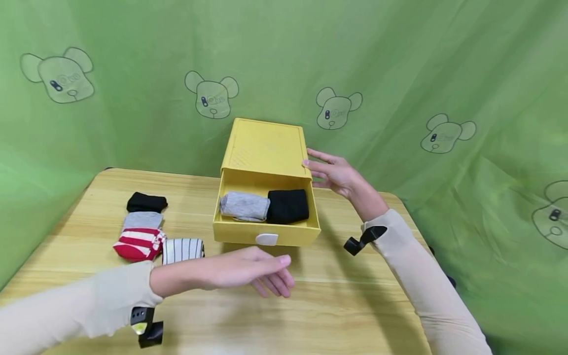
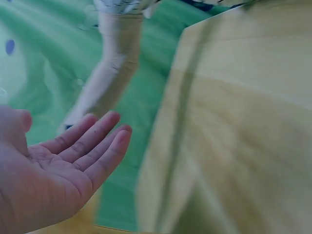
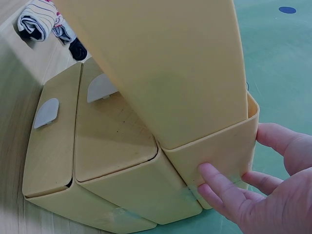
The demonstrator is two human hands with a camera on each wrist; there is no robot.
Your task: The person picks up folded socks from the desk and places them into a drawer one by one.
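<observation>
The top drawer of a yellow drawer unit is pulled out toward me. Inside lie a folded grey cloth item and a folded black one, side by side. My right hand rests on the unit's right side, fingers spread. In the right wrist view its fingertips touch the yellow side wall behind the pulled-out drawer. My left hand hovers in front of the drawer with its fingers extended and nothing in it. The left wrist view shows its bare palm.
Left on the wooden table lie folded black, grey, red-and-white and striped white cloth items. Two lower drawers with white handles are closed. A green curtain hangs close behind.
</observation>
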